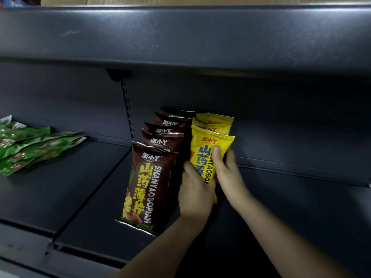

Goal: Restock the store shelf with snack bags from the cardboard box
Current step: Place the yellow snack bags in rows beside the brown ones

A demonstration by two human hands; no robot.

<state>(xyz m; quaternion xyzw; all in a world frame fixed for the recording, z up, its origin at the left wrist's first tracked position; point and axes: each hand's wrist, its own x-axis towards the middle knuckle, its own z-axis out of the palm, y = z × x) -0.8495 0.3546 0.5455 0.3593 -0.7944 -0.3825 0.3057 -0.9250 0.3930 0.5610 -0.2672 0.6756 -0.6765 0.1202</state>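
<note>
Head view: left hand and right hand both grip the front yellow snack bag, upright on the dark shelf, just right of a brown bag row. Green packets lie far left.

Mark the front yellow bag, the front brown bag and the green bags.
front yellow bag (210,144): head view, upper face by the logo.
front brown bag (149,183): head view, middle of its face.
green bags (34,145): head view, middle of the pile.

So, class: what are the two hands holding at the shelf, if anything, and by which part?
Both hands hold the front yellow snack bag by its lower half: the left hand on its left side, the right hand on its right, thumb across the front.
</note>
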